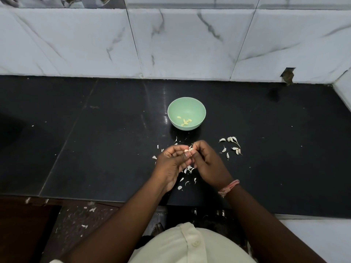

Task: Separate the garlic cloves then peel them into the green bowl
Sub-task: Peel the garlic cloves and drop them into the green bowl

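Surface: black polished stone counter (pixel 266 168), backed by white marble-veined wall tiles (pixel 190 44); we note one chipped hole in the tiles at the right (pixel 287 75).
Bowl: we find the small pale green round bowl (pixel 186 103) standing upright on the counter, beyond the hands and apart from them.
Bowl contents: a few yellowish peeled garlic cloves (pixel 185 121) lie on its floor, toward the near side.
Left hand: our left hand (pixel 171 164) has its fingers curled, thumb and fingertips pinching a small white garlic clove (pixel 187 150).
Right hand: our right hand (pixel 206 162) is likewise curled, its fingertips meeting the same clove from the other side; a pink thread band (pixel 228 187) circles that wrist.
Unpeeled stock: a loose group of white unpeeled garlic cloves with thin tails (pixel 232 146) lies on the counter just right of the hands, well clear of the bowl.
Waste: white papery skin scraps (pixel 187 173) are scattered beneath and around the hands.
Person: cream buttoned shirt (pixel 190 245) at the bottom edge.
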`<move>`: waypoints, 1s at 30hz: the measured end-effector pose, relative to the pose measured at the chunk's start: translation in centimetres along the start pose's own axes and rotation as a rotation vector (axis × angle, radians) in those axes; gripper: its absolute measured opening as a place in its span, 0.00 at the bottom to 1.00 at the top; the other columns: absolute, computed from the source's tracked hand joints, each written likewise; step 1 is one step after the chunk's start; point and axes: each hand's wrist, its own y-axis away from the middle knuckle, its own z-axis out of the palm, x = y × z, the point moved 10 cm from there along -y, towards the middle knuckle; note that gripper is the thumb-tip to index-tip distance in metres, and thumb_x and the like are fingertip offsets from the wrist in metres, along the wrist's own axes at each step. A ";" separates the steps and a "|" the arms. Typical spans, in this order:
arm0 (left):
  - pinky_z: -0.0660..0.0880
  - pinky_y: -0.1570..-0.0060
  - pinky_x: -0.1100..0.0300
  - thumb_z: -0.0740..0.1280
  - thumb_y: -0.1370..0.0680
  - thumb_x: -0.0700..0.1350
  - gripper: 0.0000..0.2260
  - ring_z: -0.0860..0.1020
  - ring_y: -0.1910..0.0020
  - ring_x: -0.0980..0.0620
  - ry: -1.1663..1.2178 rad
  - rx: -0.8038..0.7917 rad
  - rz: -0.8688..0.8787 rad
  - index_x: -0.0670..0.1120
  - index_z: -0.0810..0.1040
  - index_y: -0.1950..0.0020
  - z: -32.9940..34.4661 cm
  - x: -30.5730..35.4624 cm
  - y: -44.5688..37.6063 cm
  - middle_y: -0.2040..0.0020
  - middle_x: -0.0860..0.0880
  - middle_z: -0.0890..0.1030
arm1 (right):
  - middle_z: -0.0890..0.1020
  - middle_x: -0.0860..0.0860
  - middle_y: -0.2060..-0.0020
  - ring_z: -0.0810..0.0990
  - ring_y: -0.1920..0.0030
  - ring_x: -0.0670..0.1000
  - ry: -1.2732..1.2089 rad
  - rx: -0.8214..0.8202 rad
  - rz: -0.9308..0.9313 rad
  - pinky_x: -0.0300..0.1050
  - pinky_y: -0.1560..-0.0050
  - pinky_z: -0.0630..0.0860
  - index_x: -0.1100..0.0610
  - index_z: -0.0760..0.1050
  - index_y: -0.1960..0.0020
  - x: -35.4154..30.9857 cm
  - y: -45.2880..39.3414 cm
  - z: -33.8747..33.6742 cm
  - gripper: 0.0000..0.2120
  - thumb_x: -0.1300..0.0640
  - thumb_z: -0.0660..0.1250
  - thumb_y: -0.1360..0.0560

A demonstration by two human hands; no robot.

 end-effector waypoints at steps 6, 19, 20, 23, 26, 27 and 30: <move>0.82 0.59 0.63 0.65 0.22 0.28 0.09 0.85 0.61 0.53 0.237 0.093 -0.039 0.38 0.81 0.48 -0.7 -0.8 -0.4 0.58 0.45 0.85 | 0.82 0.61 0.60 0.83 0.63 0.56 -0.140 0.141 0.103 0.54 0.58 0.81 0.60 0.74 0.53 1.5 0.4 -1.4 0.04 0.65 0.66 0.20; 0.81 0.59 0.66 0.65 0.21 0.31 0.08 0.83 0.61 0.55 0.130 0.150 0.030 0.41 0.82 0.50 -0.4 -1.2 -0.4 0.58 0.46 0.85 | 0.87 0.50 0.55 0.87 0.54 0.52 -0.159 0.259 0.179 0.46 0.51 0.83 0.55 0.83 0.47 2.1 0.2 -1.6 0.08 0.65 0.71 0.23; 0.80 0.60 0.66 0.65 0.21 0.30 0.08 0.83 0.61 0.54 0.154 0.147 0.031 0.40 0.81 0.50 -0.3 -1.2 -0.5 0.59 0.45 0.85 | 0.87 0.51 0.56 0.87 0.56 0.52 -0.190 0.259 0.199 0.46 0.53 0.83 0.56 0.84 0.48 2.3 0.2 -1.4 0.07 0.65 0.72 0.23; 0.81 0.61 0.64 0.64 0.21 0.30 0.08 0.83 0.63 0.53 0.174 0.131 0.019 0.39 0.81 0.50 -0.1 -1.4 -0.7 0.60 0.44 0.84 | 0.87 0.56 0.59 0.85 0.64 0.50 -0.238 0.258 0.230 0.39 0.61 0.81 0.61 0.83 0.50 2.3 0.1 -1.2 0.05 0.67 0.69 0.22; 0.82 0.60 0.63 0.66 0.21 0.31 0.07 0.83 0.64 0.54 0.145 0.132 0.008 0.39 0.82 0.48 -0.3 -1.4 -1.0 0.60 0.44 0.84 | 0.86 0.57 0.59 0.83 0.65 0.49 -0.216 0.247 0.243 0.40 0.62 0.80 0.62 0.82 0.50 2.4 0.1 -1.2 0.05 0.67 0.67 0.21; 0.82 0.59 0.64 0.66 0.21 0.31 0.07 0.83 0.64 0.55 0.130 0.135 0.006 0.39 0.82 0.47 -0.3 -1.4 -1.0 0.60 0.44 0.84 | 0.86 0.57 0.60 0.82 0.65 0.49 -0.204 0.246 0.247 0.41 0.61 0.80 0.61 0.81 0.51 2.5 0.0 -1.2 0.04 0.66 0.67 0.21; 0.81 0.58 0.66 0.65 0.20 0.32 0.06 0.83 0.62 0.55 0.123 0.118 0.012 0.38 0.81 0.47 0.1 -1.4 -1.2 0.60 0.45 0.85 | 0.85 0.52 0.60 0.81 0.64 0.46 -0.137 0.268 0.253 0.44 0.59 0.79 0.56 0.81 0.51 2.7 -0.3 -1.3 0.03 0.62 0.68 0.21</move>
